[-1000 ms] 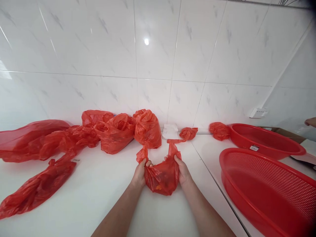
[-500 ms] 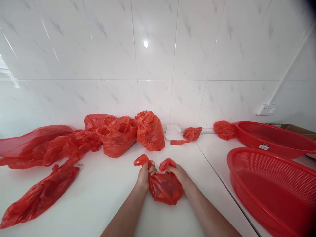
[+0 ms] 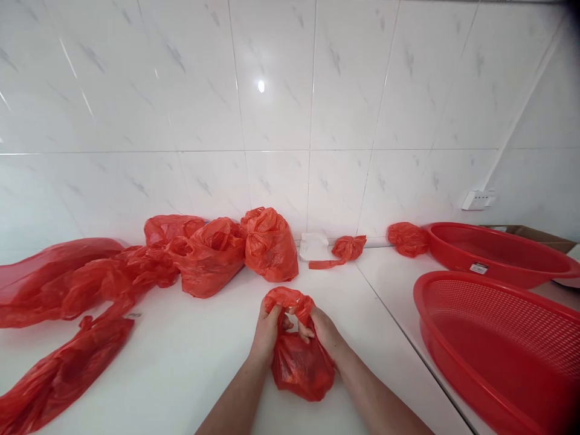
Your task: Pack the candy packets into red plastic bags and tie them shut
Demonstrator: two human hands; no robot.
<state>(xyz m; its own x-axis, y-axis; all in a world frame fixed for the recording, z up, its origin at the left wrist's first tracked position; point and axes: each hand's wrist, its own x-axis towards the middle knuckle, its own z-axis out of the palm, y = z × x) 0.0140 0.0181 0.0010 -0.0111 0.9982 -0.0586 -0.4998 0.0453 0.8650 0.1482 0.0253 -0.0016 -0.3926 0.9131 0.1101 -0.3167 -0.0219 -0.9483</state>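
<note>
A filled red plastic bag (image 3: 302, 367) is between my hands at the front middle of the white table (image 3: 190, 362). My left hand (image 3: 268, 329) is closed around the left side of its gathered neck. On the opposite side, my right hand (image 3: 324, 331) grips the neck too, its fingers curled inward. The bag's top arches from one hand to the other in a twisted band, with a gap beneath it. Dark, reddish contents show faintly through the plastic; I cannot tell what they are.
Red plastic bags (image 3: 212, 257) line the tiled wall, and a long one (image 3: 67, 371) lies at left. A small knotted bag (image 3: 348, 246) sits beside white paper (image 3: 313, 246). At right are a red perforated basket (image 3: 453, 338), a red basin (image 3: 457, 257) and a cardboard box (image 3: 539, 235).
My hands have brought the two loose bag ends together into one arch over the neck. The bag sits slightly lower in view, and the camera has shifted a little.
</note>
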